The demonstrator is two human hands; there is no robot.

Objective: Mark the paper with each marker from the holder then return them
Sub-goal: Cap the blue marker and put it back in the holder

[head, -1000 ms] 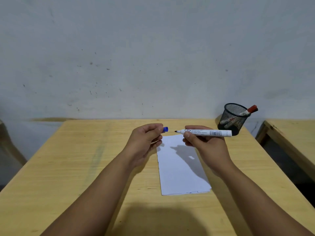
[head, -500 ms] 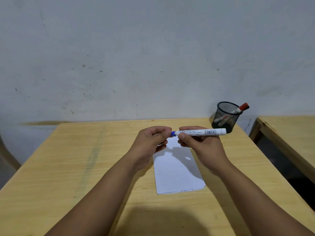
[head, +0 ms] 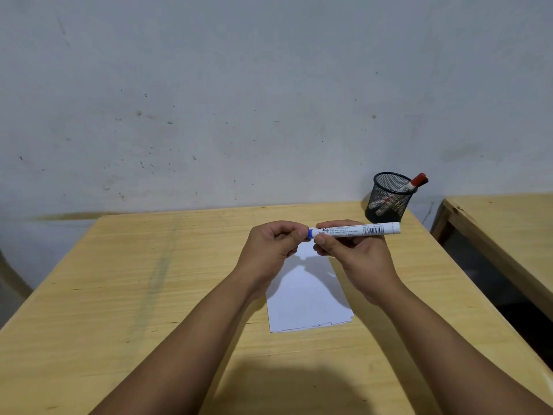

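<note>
My right hand (head: 356,259) grips a white marker (head: 363,229) held level above the far end of the paper (head: 308,298). My left hand (head: 269,250) pinches the blue cap (head: 310,233), which sits on the marker's tip. The paper is a white sheet lying on the wooden table (head: 149,295), partly hidden by both hands. A black mesh holder (head: 389,199) stands at the table's far right corner, with a red-capped marker (head: 414,183) leaning out of it.
A grey wall rises straight behind the table. A second wooden table (head: 508,229) stands to the right across a dark gap. Bare wood stretches left of the paper.
The cap in my left hand was apart from the bare tip; my hands came together and the cap now covers the tip. The view has shifted a little.
</note>
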